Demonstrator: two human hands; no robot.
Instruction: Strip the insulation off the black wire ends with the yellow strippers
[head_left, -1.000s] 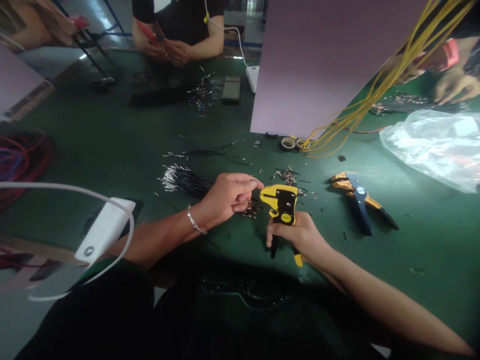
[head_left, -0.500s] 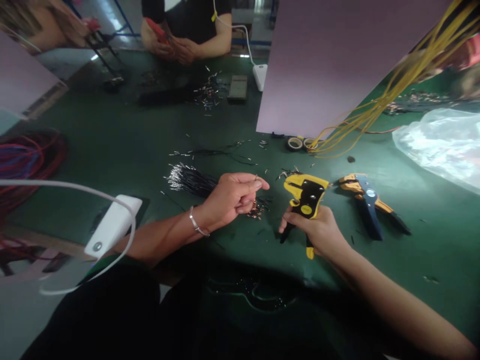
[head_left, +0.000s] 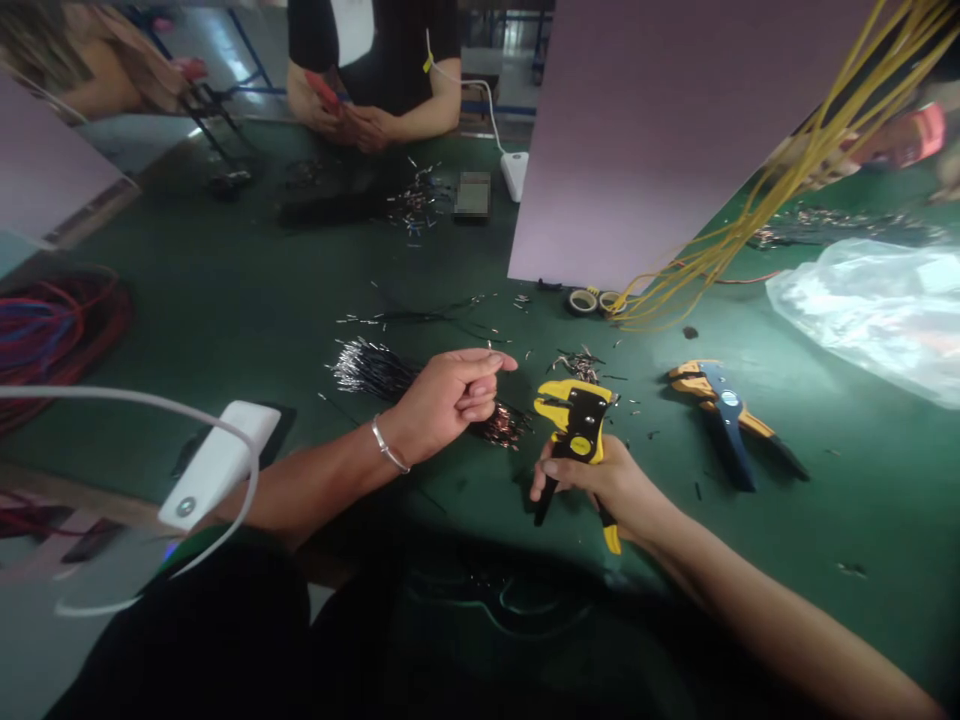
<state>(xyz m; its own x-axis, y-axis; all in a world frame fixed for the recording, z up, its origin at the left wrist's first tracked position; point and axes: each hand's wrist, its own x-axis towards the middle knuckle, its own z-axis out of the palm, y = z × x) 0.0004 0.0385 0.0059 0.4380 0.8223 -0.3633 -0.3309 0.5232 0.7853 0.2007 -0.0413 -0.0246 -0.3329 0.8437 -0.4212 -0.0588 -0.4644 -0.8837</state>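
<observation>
In the head view, the right hand (head_left: 609, 472) has its grip clamped round the handles of a yellow-and-black wire stripper (head_left: 585, 412), held upright over the green surface (head_left: 247, 310) with its notched mouth toward the left. The left hand (head_left: 446, 398), a silver bangle (head_left: 386, 448) on its wrist, has thumb and forefinger together; a small pale tip shows just above them, and I cannot tell whether they pinch it. A bundle of black wires (head_left: 375, 368) lies under this hand, silvery ends to its left, coppery ends (head_left: 504, 428) to its right, short of the stripper. Clippings (head_left: 577, 365) lie scattered just beyond the tool. To its right rests a blue-and-orange stripper (head_left: 729, 420). Farther back, two tape rolls (head_left: 583, 301) sit at the foot of a pale panel (head_left: 637, 130), beside yellow wires (head_left: 720, 250), with a clear plastic bag (head_left: 870, 315) at right. A white device (head_left: 221, 462) stands near the left forearm. Across the surface, a co-worker (head_left: 420, 100) holds a red-handled tool (head_left: 324, 92).
</observation>
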